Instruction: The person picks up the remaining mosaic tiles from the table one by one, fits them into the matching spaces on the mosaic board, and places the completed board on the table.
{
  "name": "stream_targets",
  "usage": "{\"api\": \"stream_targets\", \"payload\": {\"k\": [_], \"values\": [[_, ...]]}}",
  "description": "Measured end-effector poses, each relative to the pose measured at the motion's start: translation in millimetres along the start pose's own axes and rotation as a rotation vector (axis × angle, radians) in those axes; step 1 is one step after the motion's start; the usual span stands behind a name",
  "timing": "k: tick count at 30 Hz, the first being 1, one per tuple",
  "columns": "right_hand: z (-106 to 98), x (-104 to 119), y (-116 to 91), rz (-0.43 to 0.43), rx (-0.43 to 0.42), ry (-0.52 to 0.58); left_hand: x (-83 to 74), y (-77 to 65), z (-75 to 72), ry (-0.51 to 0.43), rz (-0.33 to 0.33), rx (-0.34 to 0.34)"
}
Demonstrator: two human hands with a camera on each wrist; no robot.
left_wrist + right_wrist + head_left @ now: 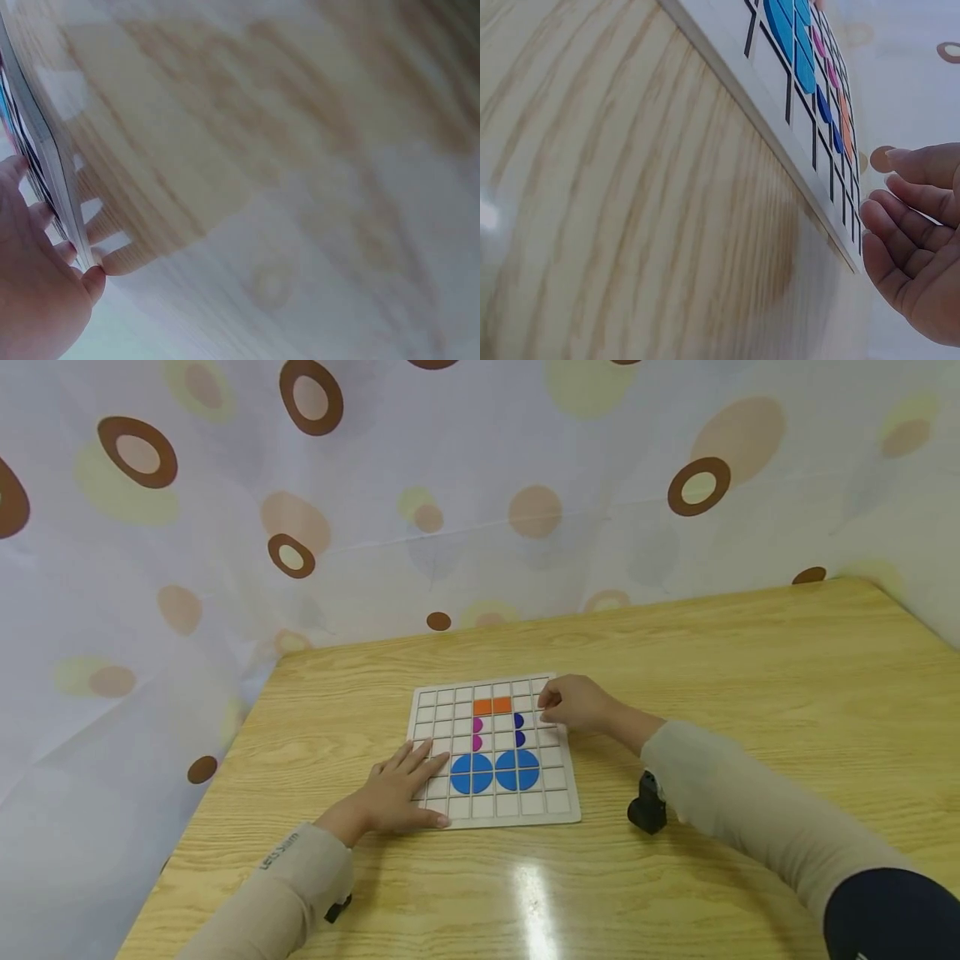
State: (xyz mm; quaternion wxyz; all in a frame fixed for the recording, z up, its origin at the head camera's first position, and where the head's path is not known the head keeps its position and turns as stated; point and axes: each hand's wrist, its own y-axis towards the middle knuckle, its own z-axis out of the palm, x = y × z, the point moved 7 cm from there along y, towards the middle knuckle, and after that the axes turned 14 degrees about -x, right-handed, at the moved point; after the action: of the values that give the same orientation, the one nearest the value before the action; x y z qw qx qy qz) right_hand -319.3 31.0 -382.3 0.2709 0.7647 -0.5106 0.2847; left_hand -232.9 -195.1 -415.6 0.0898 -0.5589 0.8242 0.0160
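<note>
A white grid board (557, 803) lies on the table. On its lower cells, blue quarter-circle tiles (461, 764) form two full discs. Above these sit two magenta half-circle tiles (477, 742) on the left and two dark blue half-circle tiles (520, 739) on the right. Two orange square tiles (502, 704) lie side by side higher up. My left hand (393, 789) rests with spread fingers across the board's lower left edge. Over the upper right edge hovers my right hand (919, 240), its fingers loosely bent and the thumb apart from them; no tile shows between them.
The wooden table (720, 660) extends around the board, widest to the right. A patterned cloth (480, 485) hangs behind it and along the left side. A black wrist device (648, 806) hangs below the right sleeve.
</note>
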Motion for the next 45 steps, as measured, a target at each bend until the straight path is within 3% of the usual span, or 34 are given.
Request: {"api": "stream_targets", "payload": {"k": [10,21,35,45], "values": [[-23.0,-9.5,-12.6,-0.036,-0.02,0.006,-3.9,-1.7,-4.6,-0.006,0.014,-0.005],[-49.7,-19.9,-30.0,-0.006,-0.017,0.005,-4.4,-2.0,-4.5,-0.005,0.022,-0.017],[-59.9,-44.8,-47.3,0.042,-0.001,-0.022,-0.1,-0.5,1.6,-0.008,0.012,-0.007],[-65.9,-61.2,-54.4,0.026,0.029,-0.058,-4.1,-1.3,-2.1,-0.029,0.019,-0.004]]}}
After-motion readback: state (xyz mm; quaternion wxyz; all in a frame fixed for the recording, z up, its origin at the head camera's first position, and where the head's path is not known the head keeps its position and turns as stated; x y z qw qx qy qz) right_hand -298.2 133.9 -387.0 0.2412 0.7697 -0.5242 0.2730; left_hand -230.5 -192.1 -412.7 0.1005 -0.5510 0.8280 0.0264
